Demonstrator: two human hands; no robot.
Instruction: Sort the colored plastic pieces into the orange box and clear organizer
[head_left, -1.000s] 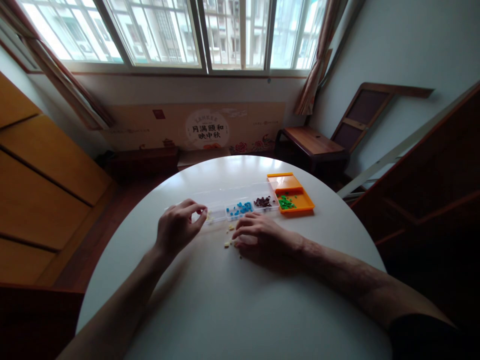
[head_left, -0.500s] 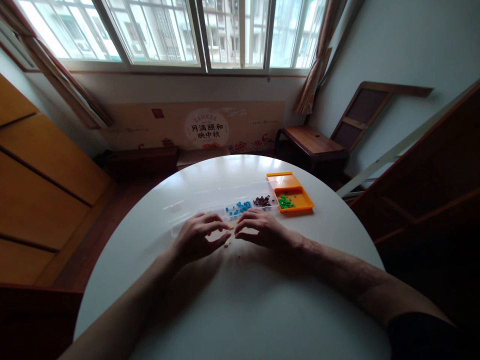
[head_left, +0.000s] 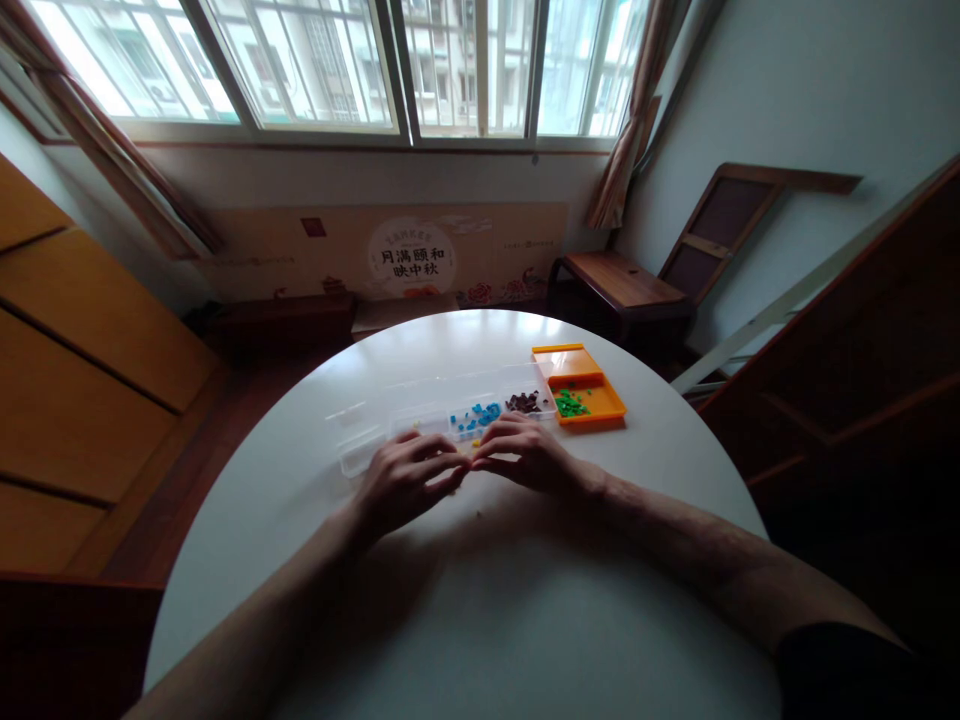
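Note:
My left hand (head_left: 409, 482) and my right hand (head_left: 529, 456) meet fingertip to fingertip over the white table, just in front of a clear compartment box. Both have thumb and fingers pinched together; whatever lies between the tips is too small and covered to make out. A small yellow piece (head_left: 476, 443) shows just behind the fingertips. In the clear box (head_left: 360, 458) are small blue pieces (head_left: 480, 416) and dark brown pieces (head_left: 525, 402) in separate compartments. My left hand hides part of the box's front edge.
To the right of the clear box lies an open orange case (head_left: 611, 408) with small green pieces (head_left: 571, 403) in it. The round white table (head_left: 480, 620) has a curved edge. Beyond it, a wooden chair (head_left: 622, 280) stands near the window wall.
My hands have closed the small gap between them, and their fingertips now touch. The left thumb and fingers have come together; the pale pieces below them are now mostly covered.

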